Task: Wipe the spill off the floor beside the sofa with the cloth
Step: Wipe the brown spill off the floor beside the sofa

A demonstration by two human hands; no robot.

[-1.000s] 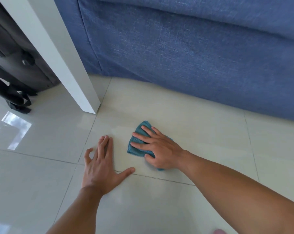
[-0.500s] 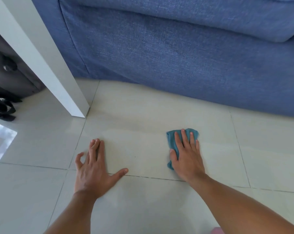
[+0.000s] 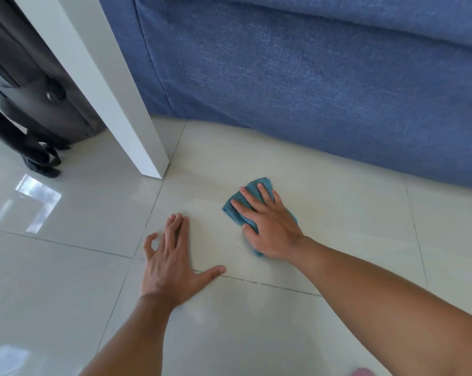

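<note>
white post (image 3: 115,104) and dark bag (image 3: 39,104) far left, blue sofa (image 3: 310,90) behind. right hand (image 3: 270,226) spread flat on teal cloth (image 3: 236,210), glossy tiled floor (image 3: 338,226). left hand (image 3: 172,264) splayed on tile beside.

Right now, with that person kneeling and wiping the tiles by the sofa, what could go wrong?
The left hand is braced flat on glossy floor tiles; if they are damp, it might slip. The right hand presses a small bunched cloth, so a wide stroke could push liquid toward the blue sofa fabric just beyond. A sweep leftward might knock the white table leg.
</note>
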